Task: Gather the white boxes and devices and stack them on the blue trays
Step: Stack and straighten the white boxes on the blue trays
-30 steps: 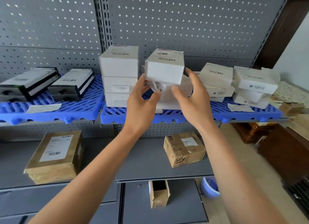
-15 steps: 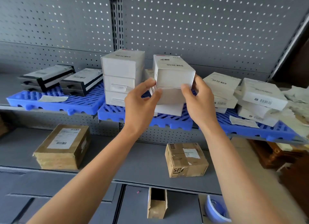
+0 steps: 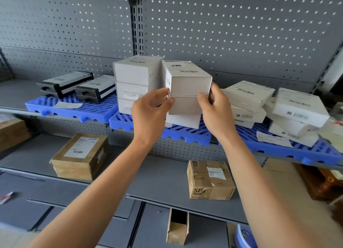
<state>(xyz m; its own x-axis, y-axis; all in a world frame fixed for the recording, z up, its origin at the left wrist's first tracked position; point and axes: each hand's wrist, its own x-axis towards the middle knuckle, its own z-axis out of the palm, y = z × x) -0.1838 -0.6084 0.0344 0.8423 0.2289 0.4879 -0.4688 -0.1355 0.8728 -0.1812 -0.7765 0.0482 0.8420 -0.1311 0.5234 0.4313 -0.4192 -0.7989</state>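
Left hand (image 3: 150, 110) – right hand (image 3: 215, 110) – gripping white box (image 3: 189, 81) between them, atop stack

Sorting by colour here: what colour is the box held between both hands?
White, with a barcode label on top; the head view shows it best.

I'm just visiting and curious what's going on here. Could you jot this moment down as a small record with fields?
Setting: grey pegboard shelving
Left hand: grips the middle stack's left side
Right hand: grips its right side
Middle stack: top white box on two more, on the blue tray
Neighbour stack: three white boxes, left of it
Right pile: white boxes, untidy
Lower shelf: two brown parcels
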